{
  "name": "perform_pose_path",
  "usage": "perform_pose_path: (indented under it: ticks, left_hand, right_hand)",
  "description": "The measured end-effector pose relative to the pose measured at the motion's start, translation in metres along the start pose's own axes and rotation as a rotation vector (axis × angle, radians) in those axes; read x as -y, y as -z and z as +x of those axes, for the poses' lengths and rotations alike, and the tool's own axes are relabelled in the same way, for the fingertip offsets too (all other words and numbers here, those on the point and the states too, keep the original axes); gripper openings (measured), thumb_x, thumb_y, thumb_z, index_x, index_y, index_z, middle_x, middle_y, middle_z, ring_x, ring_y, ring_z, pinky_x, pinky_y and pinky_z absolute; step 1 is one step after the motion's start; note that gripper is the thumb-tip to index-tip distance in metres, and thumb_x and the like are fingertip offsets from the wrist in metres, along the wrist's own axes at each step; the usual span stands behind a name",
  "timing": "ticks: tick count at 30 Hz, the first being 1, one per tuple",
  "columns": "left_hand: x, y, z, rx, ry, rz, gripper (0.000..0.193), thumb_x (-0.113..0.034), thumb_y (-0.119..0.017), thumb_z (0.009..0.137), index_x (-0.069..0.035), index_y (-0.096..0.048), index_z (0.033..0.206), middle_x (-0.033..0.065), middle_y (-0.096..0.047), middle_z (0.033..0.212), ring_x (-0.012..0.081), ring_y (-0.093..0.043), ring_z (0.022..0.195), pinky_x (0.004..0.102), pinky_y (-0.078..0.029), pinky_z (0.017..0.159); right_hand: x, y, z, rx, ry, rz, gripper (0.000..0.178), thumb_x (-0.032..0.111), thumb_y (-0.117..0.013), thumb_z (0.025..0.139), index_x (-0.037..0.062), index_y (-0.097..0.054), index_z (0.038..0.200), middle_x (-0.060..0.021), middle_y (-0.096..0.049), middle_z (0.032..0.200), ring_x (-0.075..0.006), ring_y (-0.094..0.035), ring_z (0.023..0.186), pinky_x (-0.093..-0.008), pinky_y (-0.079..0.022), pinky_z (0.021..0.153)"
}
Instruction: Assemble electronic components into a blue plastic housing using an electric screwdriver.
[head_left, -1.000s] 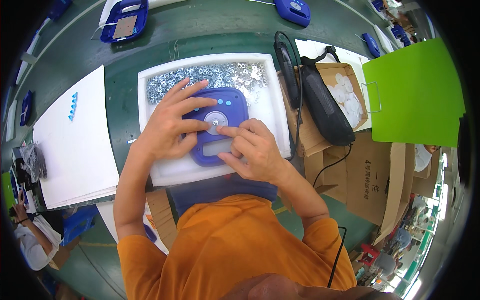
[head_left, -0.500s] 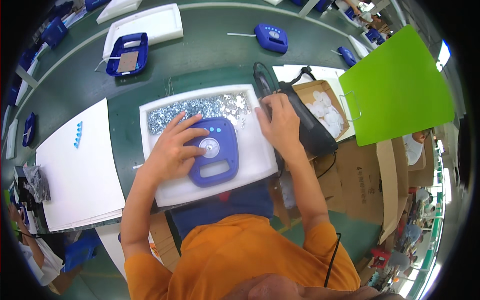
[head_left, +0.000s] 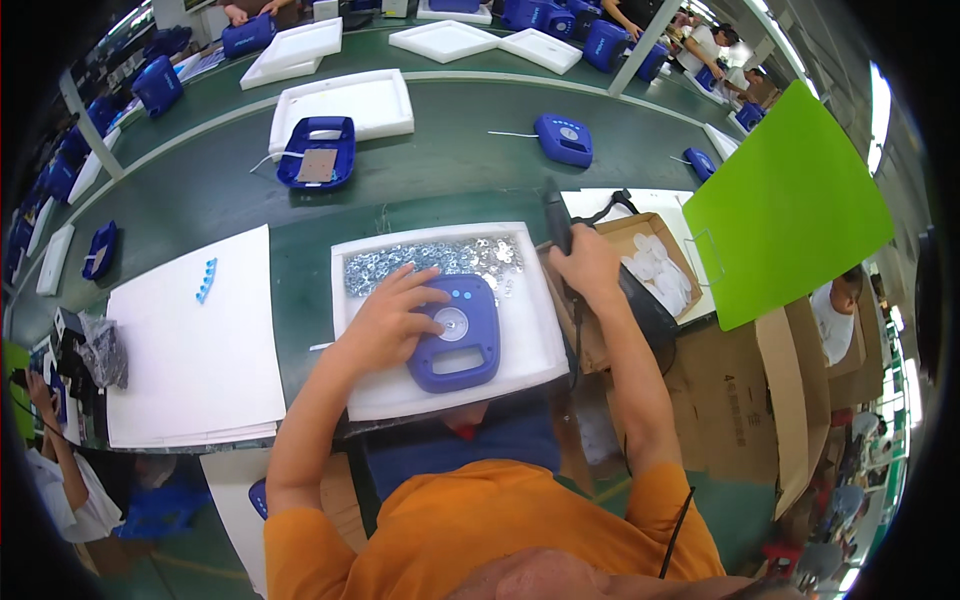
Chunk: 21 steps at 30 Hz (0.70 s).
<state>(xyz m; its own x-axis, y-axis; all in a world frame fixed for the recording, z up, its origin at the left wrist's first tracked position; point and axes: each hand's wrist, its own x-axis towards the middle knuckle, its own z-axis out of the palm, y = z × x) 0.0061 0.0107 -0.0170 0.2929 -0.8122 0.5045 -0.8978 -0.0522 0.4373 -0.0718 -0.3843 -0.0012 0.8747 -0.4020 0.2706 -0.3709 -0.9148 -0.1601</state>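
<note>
Ctr frame: left hand (head_left: 392, 318) spread flat, pinning blue casing (head_left: 458, 334) on white tray (head_left: 535, 340). Right hand (head_left: 583, 268) wrapped round black driver (head_left: 556, 222) (ctr-right). Keep casing pressed steady, bring driver upright.

Open green tabletop (head_left: 450, 180) beyond the white foam tray (head_left: 540, 340); passage free there. Left of tray: narrow green gap, then white sheets (head_left: 190, 340). Tray interior crowded by washer pile (head_left: 430, 258) and blue housing (head_left: 460, 335). Right side blocked by cardboard box (head_left: 650, 260) and black power screwdriver (head_left: 620, 280).
</note>
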Motion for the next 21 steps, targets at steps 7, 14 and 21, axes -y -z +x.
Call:
perform_pose_path:
  ticks: [7, 14, 21]
  left_hand:
    - [0.005, 0.002, 0.003, 0.023, 0.002, 0.001, 0.031, 0.005, -0.078, 0.077, -0.013, -0.091, 0.098, 0.0082, -0.079, 0.14, 0.0382, -0.058, 0.158, 0.0627, -0.04, 0.138]
    - [0.007, 0.0, 0.0, -0.008, 0.016, 0.004, 0.028, 0.007, -0.079, 0.078, -0.012, -0.091, 0.096, 0.0081, -0.079, 0.139, 0.0374, -0.059, 0.157, 0.0613, -0.042, 0.136]
    - [0.004, -0.004, -0.004, -0.027, 0.026, -0.01, 0.029, 0.007, -0.079, 0.077, -0.011, -0.091, 0.097, 0.0083, -0.079, 0.139, 0.0375, -0.059, 0.157, 0.0606, -0.042, 0.136]
  right_hand:
    - [-0.023, 0.075, -0.035, -0.3, -0.245, 1.233, 0.028, 0.014, -0.068, 0.108, -0.0024, -0.063, 0.131, -0.0122, -0.073, 0.106, -0.0291, -0.08, 0.094, -0.0449, -0.064, 0.082]
    - [0.035, 0.104, -0.095, -0.042, -0.197, 1.976, 0.02, 0.018, -0.07, 0.115, 0.0052, -0.064, 0.13, -0.0035, -0.059, 0.094, -0.0159, -0.056, 0.081, -0.0317, -0.05, 0.072]
    - [0.123, 0.085, -0.096, -0.052, 0.046, 1.693, 0.033, 0.005, -0.077, 0.108, 0.0024, -0.062, 0.138, -0.0088, -0.063, 0.095, -0.0196, -0.062, 0.078, -0.0376, -0.056, 0.073]
